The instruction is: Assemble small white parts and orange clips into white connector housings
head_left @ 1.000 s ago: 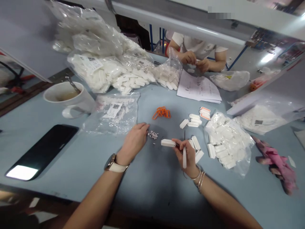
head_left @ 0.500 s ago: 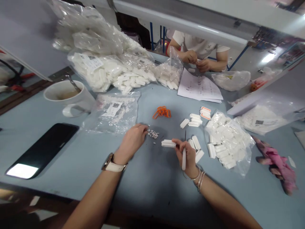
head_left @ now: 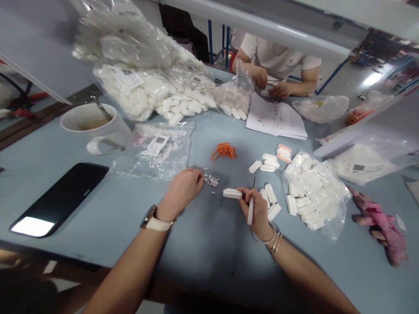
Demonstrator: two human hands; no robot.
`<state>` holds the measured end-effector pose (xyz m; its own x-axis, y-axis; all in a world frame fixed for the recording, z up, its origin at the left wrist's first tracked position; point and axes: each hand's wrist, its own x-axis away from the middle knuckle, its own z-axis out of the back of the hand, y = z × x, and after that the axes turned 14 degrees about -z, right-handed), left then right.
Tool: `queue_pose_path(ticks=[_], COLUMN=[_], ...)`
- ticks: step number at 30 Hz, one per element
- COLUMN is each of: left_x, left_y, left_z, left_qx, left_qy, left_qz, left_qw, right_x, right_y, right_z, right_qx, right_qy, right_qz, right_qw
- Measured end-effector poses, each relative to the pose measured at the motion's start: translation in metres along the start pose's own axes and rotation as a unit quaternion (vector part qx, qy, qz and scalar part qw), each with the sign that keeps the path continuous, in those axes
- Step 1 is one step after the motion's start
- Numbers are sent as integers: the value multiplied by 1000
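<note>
A white block (head_left: 231,193), lying left-right, is pinched at its right end by the right hand (head_left: 258,209), with a tool (head_left: 250,214) gripped alongside. The left hand (head_left: 182,191) is curled nearby; its grip cannot be told.

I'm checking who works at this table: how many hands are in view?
4. The left hand rests by the small white bits; the right hand holds a white tool; a co-worker's one hand and other hand are at the far edge by the papers.
</note>
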<state>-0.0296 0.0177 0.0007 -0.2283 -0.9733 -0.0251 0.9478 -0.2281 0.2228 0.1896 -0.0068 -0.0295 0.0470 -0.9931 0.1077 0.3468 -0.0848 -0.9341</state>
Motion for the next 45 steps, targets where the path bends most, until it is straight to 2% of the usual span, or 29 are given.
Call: queue_pose_path(ticks=[3,7,10,12,14,17,27,39,45], left_x=[-1,-1,1,1,2,1,-1,1,1], left_y=[4,10,16,21,26,32,32,38,41], left_z=[4,10,7,1,-5,-10,-18,-11,-14], left_qx=[44,237,366,404,407,393,361,316,309], left_qy=[29,61,33,29,41,54,65,59,57], left_qz=[28,39,-2,-52,-101,-129,-137,-137,-102], left_qw=[998,969,930,913,907,909,920,937,944], right_x=[0,-1,-1,0,0,0,0,0,0], right_y=[0,-1,-1,-2,-3,-6,-4,-7,-7], right_z=[1,0,-1,-2,-2,-1,-1,1,0], right_qx=[-2,-8,-9,-10,-5,1,2,32,33], right_qy=[-1,-6,-9,-7,-4,-6,-14,-14,-16], right_qz=[-4,-17,-23,-22,-21,-25,-23,-6,2], right_qw=[1000,1000,1000,1000,1000,1000,1000,999,999])
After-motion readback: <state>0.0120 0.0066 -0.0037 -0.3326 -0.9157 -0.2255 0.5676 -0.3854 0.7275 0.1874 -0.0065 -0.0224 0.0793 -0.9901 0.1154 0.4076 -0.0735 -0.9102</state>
